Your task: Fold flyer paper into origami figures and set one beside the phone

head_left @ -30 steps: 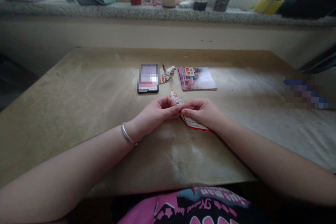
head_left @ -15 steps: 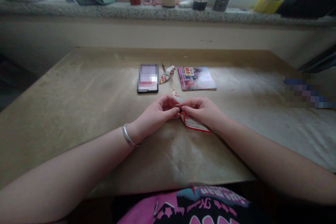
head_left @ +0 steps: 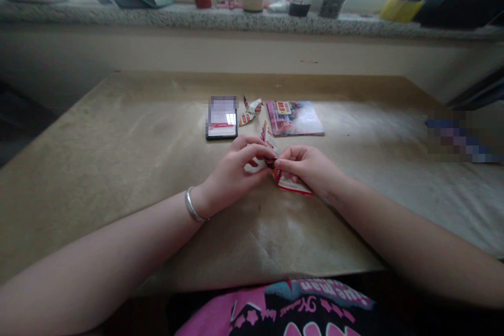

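Just above the table, a printed sheet of paper (head_left: 295, 186) with a red edge is pinched between my two hands. Its upper end narrows to a folded point, and a small dark part shows where the fingertips meet. My left hand (head_left: 244, 165), with a silver bracelet at the wrist, is closed on the paper's middle from the left. From the right, my right hand (head_left: 309, 165) pinches the same spot between thumb and forefinger. The right fingers and palm hide part of the sheet. Beyond the hands lies a folded paper figure (head_left: 252, 111) of similar print.
A phone (head_left: 222, 118) lies left of the folded figure, a glossy booklet (head_left: 296, 117) to its right. A blurred blue item (head_left: 464, 139) is at the table's (head_left: 129, 168) right side. Bottles and jars stand on the stone windowsill (head_left: 220, 18) at the back.
My left hand's fingers have lifted and shifted over the pinched spot. The paper's pointed upper end has tipped up and away, and my right fingers have curled a little more.
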Demonstrator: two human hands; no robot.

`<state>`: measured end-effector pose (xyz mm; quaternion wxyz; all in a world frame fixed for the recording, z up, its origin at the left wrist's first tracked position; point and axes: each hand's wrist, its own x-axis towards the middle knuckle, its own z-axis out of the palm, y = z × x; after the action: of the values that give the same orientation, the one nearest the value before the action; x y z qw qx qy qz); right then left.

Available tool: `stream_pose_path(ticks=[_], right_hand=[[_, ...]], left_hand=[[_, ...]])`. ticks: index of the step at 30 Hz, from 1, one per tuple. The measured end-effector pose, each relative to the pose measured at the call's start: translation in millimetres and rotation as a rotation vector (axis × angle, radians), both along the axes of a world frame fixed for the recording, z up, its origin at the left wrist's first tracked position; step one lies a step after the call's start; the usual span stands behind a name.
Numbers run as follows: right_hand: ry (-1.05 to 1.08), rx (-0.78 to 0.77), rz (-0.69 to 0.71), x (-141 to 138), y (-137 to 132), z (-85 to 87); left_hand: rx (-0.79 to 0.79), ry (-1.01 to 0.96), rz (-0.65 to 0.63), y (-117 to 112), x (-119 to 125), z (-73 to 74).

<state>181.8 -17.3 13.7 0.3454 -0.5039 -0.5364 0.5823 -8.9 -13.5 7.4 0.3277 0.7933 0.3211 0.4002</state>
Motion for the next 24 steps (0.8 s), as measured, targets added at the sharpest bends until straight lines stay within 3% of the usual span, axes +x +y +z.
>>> stream_pose_path(ticks=[7, 11, 14, 16, 20, 24], right_hand=[[0.131, -0.037, -0.050, -0.3, 2.8, -4.9], [0.230, -0.104, -0.075, -0.6, 4.1, -5.0], [0.267, -0.134, -0.086, 0.9, 4.8, -5.2], [0.281, -0.134, -0.107, 2.8, 5.5, -5.9], [0.243, -0.109, -0.162, 10.2, 8.0, -7.1], [0.068, 0.004, -0.196, 24.5, 10.5, -5.0]], left_hand=[[0.040, 0.046, 0.004, 4.9, -2.4, -0.9], [0.111, 0.186, -0.031, 9.4, -5.8, 0.8], [0.244, 0.315, -0.086, 14.8, -11.2, 1.8], [0.330, 0.428, -0.194, 18.8, -15.6, 2.7], [0.471, 0.589, -0.347, 24.6, -23.1, 6.0], [0.580, 0.636, -0.352, 26.3, -27.9, 10.4]])
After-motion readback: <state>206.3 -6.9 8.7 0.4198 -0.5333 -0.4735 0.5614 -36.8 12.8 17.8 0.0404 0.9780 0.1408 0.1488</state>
